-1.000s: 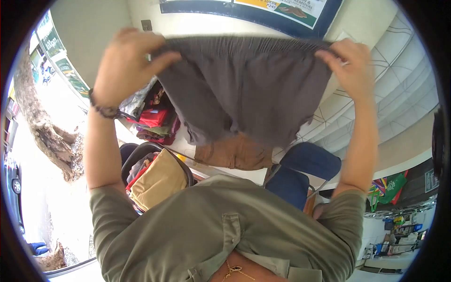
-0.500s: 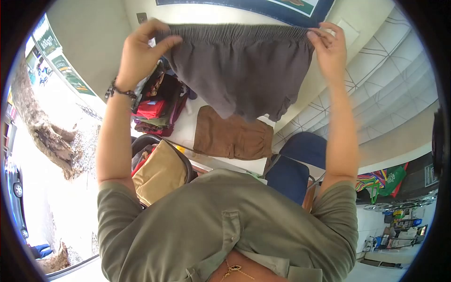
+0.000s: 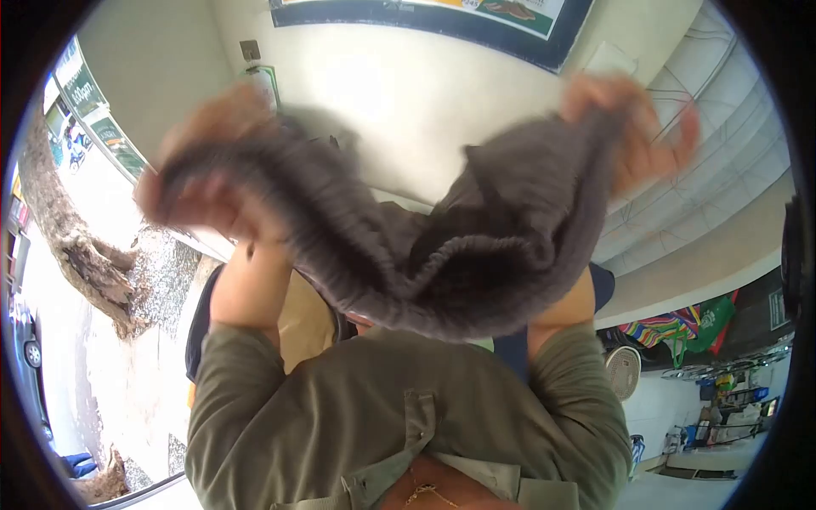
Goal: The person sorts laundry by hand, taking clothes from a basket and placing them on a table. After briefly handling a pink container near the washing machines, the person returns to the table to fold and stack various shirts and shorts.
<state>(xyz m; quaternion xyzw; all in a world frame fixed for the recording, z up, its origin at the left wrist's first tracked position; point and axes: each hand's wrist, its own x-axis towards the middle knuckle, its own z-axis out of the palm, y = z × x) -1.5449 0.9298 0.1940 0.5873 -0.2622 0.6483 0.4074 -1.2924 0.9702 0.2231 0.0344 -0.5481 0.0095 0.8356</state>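
Note:
Dark grey shorts with a gathered elastic waistband are spread in the air in front of my chest. Their waistband sags in the middle and folds back on itself, with the waist opening facing me. My left hand grips one end of the shorts at the left, partly covered by the cloth and smeared by motion. At the right, my right hand grips the other end, also blurred, some fingers spread outward. The shorts hide the brown garment and most of the table behind them.
Tan fabric lies below my left forearm. A framed poster hangs on the wall ahead. At the right is a patterned white curtain, with colourful striped bags lower down. A tree trunk shows outside, left.
The shorts have swung from hanging flat to a folded, sagging shape closer to me. My left hand has moved outward and down, my right hand outward and down. The view has shifted slightly upward.

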